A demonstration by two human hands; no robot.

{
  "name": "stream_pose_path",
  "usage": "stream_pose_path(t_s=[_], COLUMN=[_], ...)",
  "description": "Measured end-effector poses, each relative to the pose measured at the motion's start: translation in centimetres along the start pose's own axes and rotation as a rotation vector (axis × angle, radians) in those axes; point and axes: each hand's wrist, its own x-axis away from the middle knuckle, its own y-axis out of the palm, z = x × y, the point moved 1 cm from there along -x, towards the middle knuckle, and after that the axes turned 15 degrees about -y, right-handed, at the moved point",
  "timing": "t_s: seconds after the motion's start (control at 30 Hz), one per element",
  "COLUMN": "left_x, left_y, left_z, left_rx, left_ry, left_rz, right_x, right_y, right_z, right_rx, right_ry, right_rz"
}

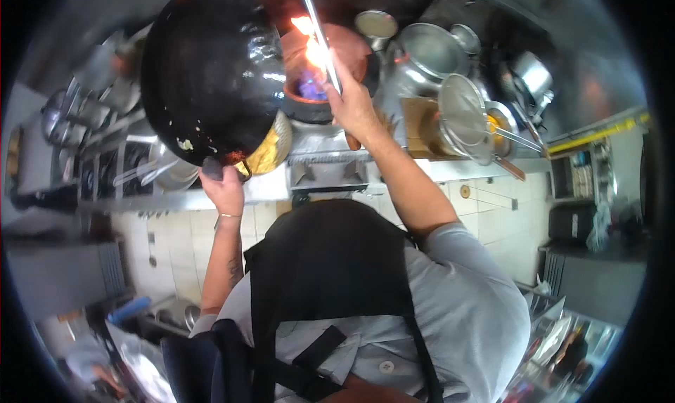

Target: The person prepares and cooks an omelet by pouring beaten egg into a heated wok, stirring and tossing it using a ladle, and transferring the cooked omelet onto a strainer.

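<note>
My left hand (223, 186) grips the handle of a large black wok (211, 66), which is tilted over a bowl of yellow food (266, 153). A few pale bits of food cling near the wok's lower edge. My right hand (349, 104) is closed around the handle of a long metal utensil (320, 34), held up in front of the burner. Orange and blue flames rise from the round burner (330, 59), to the right of the wok.
A metal pot (430, 52) and a round strainer (464, 111) stand to the right, with a bowl of orange contents (500, 122) beyond. Pans and ladles lie at the left. The steel counter edge (439, 170) runs in front of me. At lower left another person (91, 361) shows, blurred.
</note>
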Motion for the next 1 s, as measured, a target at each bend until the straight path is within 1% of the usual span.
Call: stream_pose_path(t_s=[0.03, 0.07, 0.1, 0.13, 0.17, 0.2, 0.23, 0.27, 0.3, 0.33, 0.37, 0.4, 0.43, 0.5, 0.53, 0.57, 0.6, 0.63, 0.67, 0.7, 0.8, 0.83, 0.87, 0.9, 0.93, 0.97, 1.0], left_x=[-0.8, -0.9, -1.1, -2.0, -3.2, -4.3, -4.4, -4.8, -5.2, -5.2, -5.0, -5.2, -5.3, -4.7, -4.6, -4.4, -4.2, -4.1, -4.4, -4.6, -4.7, -4.9, -5.1, -5.0, -5.1, -4.9, -4.5], left_y=[1.3, 2.8, 4.5, 5.9, 7.3, 8.7, 10.1, 11.6, 13.2, 14.6, 16.1, 17.2, 18.0, 19.7, 20.1, 20.7, 21.7, 22.4, 22.8, 23.2, 23.3, 22.7, 21.7, 20.6, 19.7, 17.8, 15.7], left_z=[0.9, 2.6, 3.9, 2.7, 0.2, -1.0, -0.9, -1.5, -2.3, -2.5, -2.8, -3.9, -5.1, -5.9, -5.9, -5.8, -5.8, -6.3, -6.7, -7.1, -7.7, -7.2, -5.9, -5.6, -6.6, -6.3, -6.1], left_rx=[0.041, 0.199, 0.350, 0.367, 0.426, 0.483, 0.501, 0.526, 0.550, 0.518, 0.537, 0.530, 0.521, 0.476, 0.494, 0.499, 0.515, 0.530, 0.482, 0.488, 0.395, 0.394, 0.365, 0.330, 0.326, 0.283, 0.227], left_ry=[-0.061, -0.270, -0.481, -0.479, -0.622, -0.762, -0.854, -0.921, -0.986, -1.011, -1.028, -1.074, -1.118, -1.153, -1.174, -1.178, -1.171, -1.168, -1.178, -1.179, -1.188, -1.191, -1.217, -1.246, -1.226, -1.175, -1.165], left_rz=[-0.064, -0.141, -0.220, -0.251, -0.308, -0.367, -0.428, -0.452, -0.473, -0.485, -0.427, -0.479, -0.527, -0.465, -0.492, -0.485, -0.469, -0.452, -0.472, -0.467, -0.502, -0.499, -0.552, -0.605, -0.721, -0.851, -0.910], right_x=[0.7, 2.0, 3.2, 4.5, 5.5, 5.7, 6.0, 6.0, 5.3, 4.6, 4.3, 4.4, 4.3, 3.1, 3.8, 4.1, 4.4, 4.7, 3.2, 2.7, 3.3, 3.2, 2.9, 3.2, 4.8, 5.4, 6.6], right_y=[-1.1, -2.6, -3.9, -4.9, -5.9, -7.0, -8.0, -8.9, -9.8, -10.5, -11.1, -11.3, -11.2, -11.3, -11.9, -13.6, -15.4, -15.8, -16.1, -16.1, -17.3, -16.6, -15.7, -15.2, -15.4, -14.9, -13.9], right_z=[0.8, 2.2, 3.6, 5.0, 5.8, 6.0, 6.1, 6.5, 7.3, 8.6, 10.2, 13.2, 14.0, 15.4, 19.8, 23.2, 26.0, 27.2, 24.4, 23.3, 21.9, 20.2, 17.3, 15.5, 18.2, 17.2, 16.1], right_rx=[0.049, 0.144, 0.179, 0.234, 0.282, 0.307, 0.419, 0.525, 0.540, 0.596, 0.648, 0.706, 0.705, 0.782, 0.818, 0.818, 0.065, -0.714, -1.009, -1.009, -1.189, -1.189, -0.372, 0.420, 0.747, 0.743, 0.819], right_ry=[-0.029, 0.034, 0.028, 0.112, 0.199, 0.194, 0.414, 0.636, 0.633, 0.697, 0.765, 0.715, 0.720, 0.828, 0.737, 0.734, 0.792, 0.771, 0.827, 0.829, 0.740, 0.745, 0.779, 0.725, 0.700, 0.707, 0.643], right_rz=[0.054, 0.017, 0.037, 0.051, 0.065, 0.082, 0.042, 0.000, 0.009, 0.043, 0.071, 0.124, 0.111, 0.162, 0.212, 0.203, 0.560, 0.863, 0.934, 0.926, 0.842, 0.841, 0.561, 0.234, 0.089, 0.084, 0.103])
